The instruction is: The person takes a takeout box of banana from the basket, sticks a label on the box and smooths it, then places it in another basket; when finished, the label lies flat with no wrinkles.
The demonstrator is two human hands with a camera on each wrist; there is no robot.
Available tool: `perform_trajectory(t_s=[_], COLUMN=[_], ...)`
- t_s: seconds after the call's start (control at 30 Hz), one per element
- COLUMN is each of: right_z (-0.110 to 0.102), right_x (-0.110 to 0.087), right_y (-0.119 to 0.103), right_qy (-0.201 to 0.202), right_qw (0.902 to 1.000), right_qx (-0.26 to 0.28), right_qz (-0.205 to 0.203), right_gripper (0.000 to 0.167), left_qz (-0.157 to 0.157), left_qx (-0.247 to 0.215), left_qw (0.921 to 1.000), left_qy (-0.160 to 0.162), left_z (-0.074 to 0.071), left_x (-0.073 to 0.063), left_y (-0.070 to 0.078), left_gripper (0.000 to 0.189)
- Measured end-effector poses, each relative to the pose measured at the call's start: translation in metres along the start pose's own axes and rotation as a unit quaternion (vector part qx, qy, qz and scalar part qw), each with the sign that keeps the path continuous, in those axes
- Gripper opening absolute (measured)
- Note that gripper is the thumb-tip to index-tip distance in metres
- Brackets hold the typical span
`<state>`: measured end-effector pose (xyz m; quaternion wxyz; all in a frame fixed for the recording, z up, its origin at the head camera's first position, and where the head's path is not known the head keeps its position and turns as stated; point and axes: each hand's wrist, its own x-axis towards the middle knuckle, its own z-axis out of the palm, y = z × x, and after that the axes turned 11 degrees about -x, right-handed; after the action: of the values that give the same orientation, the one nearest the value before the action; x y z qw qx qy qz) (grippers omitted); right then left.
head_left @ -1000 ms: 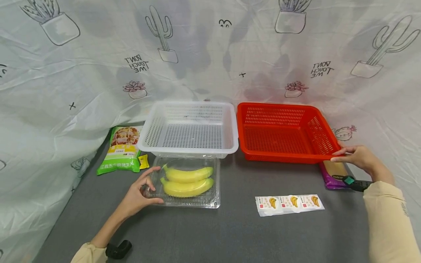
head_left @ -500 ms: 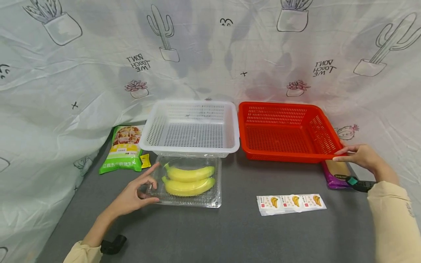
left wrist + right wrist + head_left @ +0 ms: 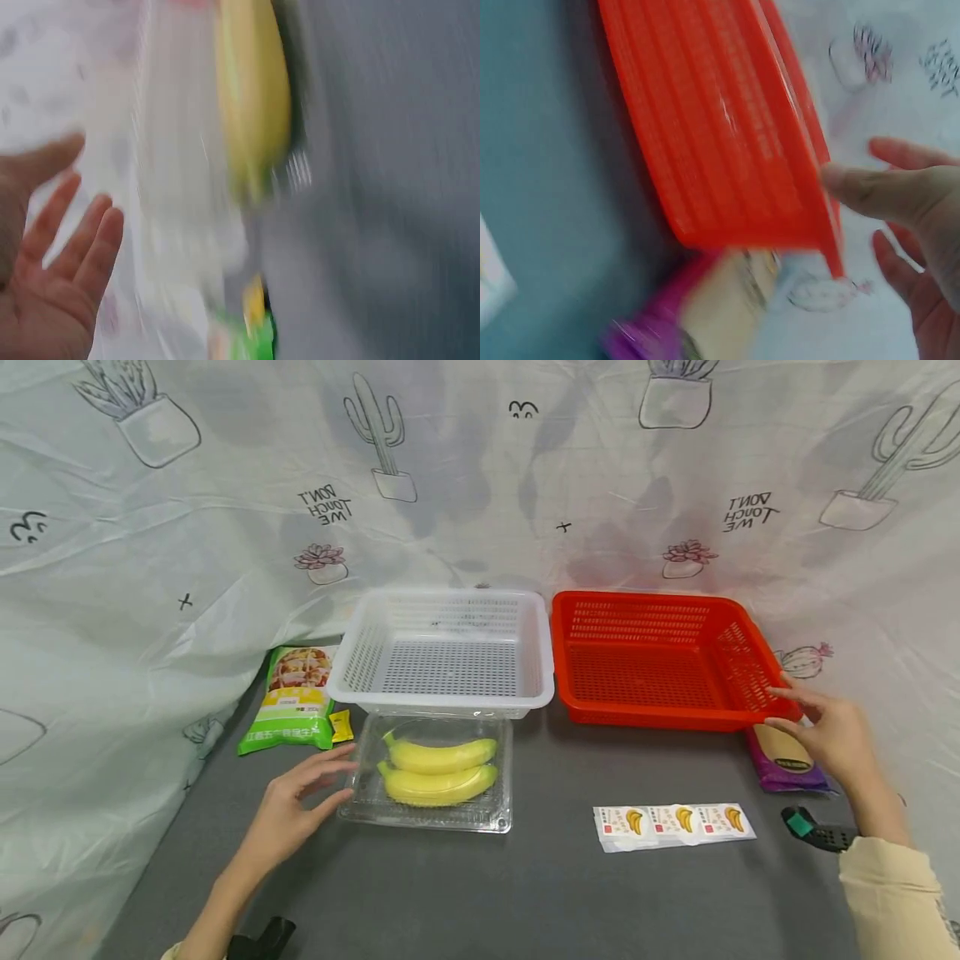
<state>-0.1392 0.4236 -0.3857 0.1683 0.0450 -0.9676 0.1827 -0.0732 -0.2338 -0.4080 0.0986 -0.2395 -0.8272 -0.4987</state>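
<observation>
Left hand (image 3: 291, 812) is spread beside the box (image 3: 427, 821), right hand (image 3: 836, 739) spread by the red basket (image 3: 660, 717). The box seems light, bendable; better hold its sides.

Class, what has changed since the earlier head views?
The left hand has let go of the clear container, drawing back leftward. The right hand has loosened its grip on the red basket; contact is unclear. Bananas, white basket and label strip stayed put.

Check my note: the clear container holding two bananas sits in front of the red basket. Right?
Not quite: the head view shows the clear container, with its two bananas, in front of the white basket, not the red basket.
</observation>
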Motion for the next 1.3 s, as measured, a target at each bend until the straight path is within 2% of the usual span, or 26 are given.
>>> perform_trajectory(t_s=[0.1, 0.2, 0.3, 0.4, 0.47, 0.53, 0.6, 0.7, 0.77, 0.8, 0.9, 0.97, 1.07, 1.2, 1.3], right_z=[0.011, 0.023, 0.032, 0.04, 0.045, 0.052, 0.06, 0.072, 0.079, 0.083, 0.092, 0.097, 0.103, 0.108, 0.111], right_x=[-0.017, -0.032, -0.047, -0.06, -0.069, -0.077, -0.086, -0.1, -0.109, -0.113, -0.12, -0.122, -0.122, -0.122, -0.123], right_y=[-0.015, -0.028, -0.038, -0.045, -0.05, -0.055, -0.06, -0.067, -0.07, -0.071, -0.074, -0.077, -0.081, -0.087, -0.088], right_qy=[0.066, 0.082, 0.058, 0.021, 0.0, -0.018, -0.035, -0.063, -0.078, -0.082, -0.082, -0.079, -0.078, -0.081, -0.085], right_qw=[0.9953, 0.9839, 0.9768, 0.9743, 0.9682, 0.9578, 0.9425, 0.9204, 0.906, 0.8991, 0.8857, 0.8806, 0.8767, 0.8781, 0.878], right_qx=[0.066, 0.149, 0.199, 0.223, 0.25, 0.287, 0.332, 0.385, 0.415, 0.429, 0.456, 0.466, 0.474, 0.471, 0.471], right_qz=[0.028, 0.055, 0.055, 0.023, 0.004, -0.007, -0.005, 0.018, 0.03, 0.036, 0.033, 0.027, 0.022, 0.022, 0.017], right_gripper=[0.041, 0.042, 0.044, 0.045, 0.043, 0.041, 0.04, 0.039, 0.039, 0.038, 0.036, 0.035, 0.035, 0.039, 0.043], left_qz=[-0.004, -0.023, -0.028, -0.028, -0.031, -0.041, -0.063, -0.098, -0.111, -0.11, -0.097, -0.089, -0.082, -0.044, -0.021], left_qx=[-0.068, -0.168, -0.246, -0.296, -0.319, -0.339, -0.358, -0.359, -0.346, -0.336, -0.298, -0.277, -0.24, -0.144, -0.079], left_qw=[0.9971, 0.9848, 0.9687, 0.9547, 0.9463, 0.9376, 0.9266, 0.9189, 0.9213, 0.9252, 0.9418, 0.9505, 0.9625, 0.9814, 0.9862], left_qy=[0.033, 0.037, 0.02, -0.015, -0.039, -0.067, -0.095, -0.131, -0.139, -0.138, -0.123, -0.109, -0.098, -0.12, -0.144], left_z=[0.027, 0.056, 0.086, 0.114, 0.131, 0.148, 0.166, 0.195, 0.215, 0.224, 0.249, 0.264, 0.282, 0.298, 0.304], left_x=[0.005, 0.009, 0.013, 0.019, 0.024, 0.029, 0.034, 0.043, 0.05, 0.054, 0.062, 0.064, 0.064, 0.064, 0.066], left_y=[0.017, 0.033, 0.046, 0.056, 0.061, 0.065, 0.067, 0.066, 0.065, 0.065, 0.066, 0.066, 0.064, 0.055, 0.05], left_gripper=[0.04, 0.033, 0.03, 0.026, 0.024, 0.024, 0.025, 0.026, 0.027, 0.027, 0.028, 0.028, 0.03, 0.034, 0.035])
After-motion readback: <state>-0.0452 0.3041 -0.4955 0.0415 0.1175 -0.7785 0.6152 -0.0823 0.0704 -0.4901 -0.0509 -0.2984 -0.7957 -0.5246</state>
